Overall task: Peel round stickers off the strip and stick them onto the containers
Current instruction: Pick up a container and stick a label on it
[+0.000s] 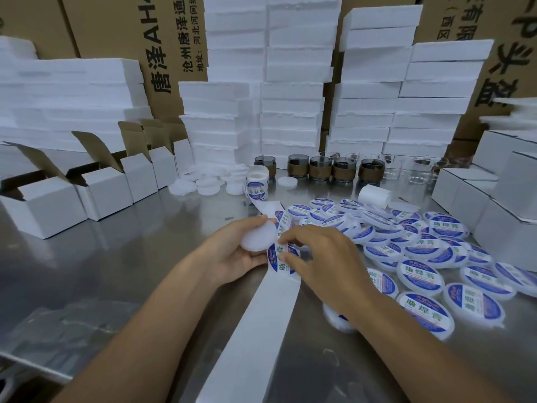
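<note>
Fingers (302,232) of the right hand (328,263) at the far end of the spent strip (252,330), with bare backing trailing from under them toward the near edge of the bench (130,271) (laid flat, probably so fresh labels feed straight in). Curled, thumb and forefinger pinching at a round sticker (277,254) on the strip directly under the fingertips; whether lifted yet, impossible to tell.

Just left of those fingers, touching the sticker's rim, a blank container (257,238) gripped by the left hand (232,251), thumb over the top and fingers beneath. Flat face turned toward the right hand, seemingly to keep the transfer short.

Right of the fingers and spreading beyond, a loose heap of labelled containers (421,248), finished pieces by the look of them.

Past the fingertips, more strip climbing to its roll (255,181), stood on edge, presumably to unwind freely. Beside the roll, unlabelled containers (203,181), on the left hand's side for easy picking.

Farther left of the fingers, open white cartons (101,187). Behind everything, glass cups (319,170) and stacked foam blocks (290,97).
</note>
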The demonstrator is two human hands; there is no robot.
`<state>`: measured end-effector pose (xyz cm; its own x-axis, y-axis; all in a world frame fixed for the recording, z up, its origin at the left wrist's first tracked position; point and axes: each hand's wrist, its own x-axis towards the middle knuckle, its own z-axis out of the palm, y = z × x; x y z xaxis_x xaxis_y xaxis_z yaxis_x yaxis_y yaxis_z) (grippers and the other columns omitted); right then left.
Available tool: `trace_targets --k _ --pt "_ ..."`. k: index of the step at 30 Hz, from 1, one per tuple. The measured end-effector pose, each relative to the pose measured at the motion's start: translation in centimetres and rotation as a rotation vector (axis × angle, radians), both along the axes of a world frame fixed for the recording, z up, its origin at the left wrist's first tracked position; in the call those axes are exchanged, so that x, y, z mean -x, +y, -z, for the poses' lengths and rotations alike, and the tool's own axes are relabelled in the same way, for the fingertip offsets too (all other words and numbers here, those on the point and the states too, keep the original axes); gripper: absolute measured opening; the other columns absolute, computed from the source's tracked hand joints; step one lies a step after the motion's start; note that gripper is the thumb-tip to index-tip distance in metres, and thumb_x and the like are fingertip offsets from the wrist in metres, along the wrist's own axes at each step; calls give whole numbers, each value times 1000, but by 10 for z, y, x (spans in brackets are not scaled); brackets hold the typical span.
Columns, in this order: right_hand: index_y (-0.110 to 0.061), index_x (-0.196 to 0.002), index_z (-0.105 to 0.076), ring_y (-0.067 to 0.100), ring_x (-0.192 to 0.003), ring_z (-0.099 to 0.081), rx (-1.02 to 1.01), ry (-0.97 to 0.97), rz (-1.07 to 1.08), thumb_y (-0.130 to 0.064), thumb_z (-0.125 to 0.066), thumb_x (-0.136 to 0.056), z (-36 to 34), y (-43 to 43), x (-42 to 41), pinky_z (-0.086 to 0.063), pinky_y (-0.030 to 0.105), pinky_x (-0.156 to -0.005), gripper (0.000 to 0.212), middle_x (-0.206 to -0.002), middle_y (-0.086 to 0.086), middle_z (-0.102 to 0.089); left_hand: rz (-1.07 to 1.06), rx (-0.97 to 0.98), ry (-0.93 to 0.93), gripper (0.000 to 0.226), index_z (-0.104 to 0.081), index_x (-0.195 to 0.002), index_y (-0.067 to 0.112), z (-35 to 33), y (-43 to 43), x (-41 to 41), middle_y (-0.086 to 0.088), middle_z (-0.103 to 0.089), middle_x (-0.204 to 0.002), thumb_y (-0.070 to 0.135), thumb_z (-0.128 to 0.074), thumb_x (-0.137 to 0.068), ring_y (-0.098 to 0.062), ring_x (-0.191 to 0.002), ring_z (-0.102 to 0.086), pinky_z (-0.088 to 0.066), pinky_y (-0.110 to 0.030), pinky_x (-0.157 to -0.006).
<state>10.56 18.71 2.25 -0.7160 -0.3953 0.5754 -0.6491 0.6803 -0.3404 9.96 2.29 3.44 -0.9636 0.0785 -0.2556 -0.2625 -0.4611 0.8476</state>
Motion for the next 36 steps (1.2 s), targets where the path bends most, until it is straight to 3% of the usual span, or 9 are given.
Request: trace_targets --k 8,11,13,17,20,23,26,30,36 --pt "-33 -109 -65 17 -99 -56 -48 -13 64 -36 -62 -86 -3 5 4 -39 26 -81 23 -97 -7 -70 -43 50 -26 13 -63 -99 6 2 1 4 -15 -68 -105 14 -55 -92 -30 -94 -63 -50 -38 -88" --pt "-29 -107 -67 23 -105 -55 -63 3 39 -32 -60 -88 -6 7 2 -36 27 -86 20 -98 -5 -71 -44 54 -21 11 -64 -94 7 3 0 5 -13 -70 -99 13 -55 -91 -27 -88 -65 -54 -34 -78" --pt "-28 -101 -69 25 -92 -57 -94 28 -4 -26 -58 -90 -8 7 2 -40 29 -77 16 -89 -5 -72 -52 55 -14 12 -64 -87 9 3 1 4 -10 -71 -92 12 -54 -92 -24 -83 -66 -55 -32 -74" --pt "-28 -93 -71 19 -90 -57 -86 12 -70 -19 -58 -88 -11 7 0 -41 27 -72 16 -94 -9 -69 -89 81 32 22 -62 -109 -1 4 1 5 -18 -64 -116 8 -50 -93 -31 -102 -61 -48 -40 -95" --pt "-27 -90 -71 7 -99 -46 13 -21 -99 -20 -63 -85 -11 6 0 -33 20 -77 11 -104 -9 -54 -96 147 73 34 -53 -124 -8 5 3 6 -25 -59 -124 8 -46 -96 -37 -117 -56 -45 -46 -99" --pt "-29 -83 -68 0 -97 -40 97 -119 -111 -23 -63 -84 -12 5 -1 -32 9 -78 8 -97 -12 -47 -160 223 119 31 -56 -120 -8 7 7 8 -23 -63 -118 9 -47 -96 -35 -110 -61 -49 -45 -95" --pt "-29 -74 -64 -1 -89 -45 216 -225 -115 -20 -63 -81 -15 2 -4 -33 4 -75 12 -83 -13 -57 -214 318 160 27 -61 -113 -7 10 8 11 -22 -68 -107 11 -53 -94 -33 -97 -66 -53 -41 -88" --pt "-22 -70 -66 -5 -64 -53 517 -417 -161 -8 -63 -82 -24 2 -5 -38 4 -61 19 -67 -12 -63 -194 396 207 24 -65 -103 -5 13 9 12 -20 -71 -96 13 -53 -94 -29 -85 -70 -57 -38 -81" --pt "-22 -65 -69 5 -52 -53 974 -684 -122 -13 -61 -85 -34 9 1 -42 17 -52 24 -64 -2 -64 -254 464 215 18 -69 -103 9 12 9 14 -16 -69 -109 17 -56 -93 -33 -106 -63 -47 -46 -99"
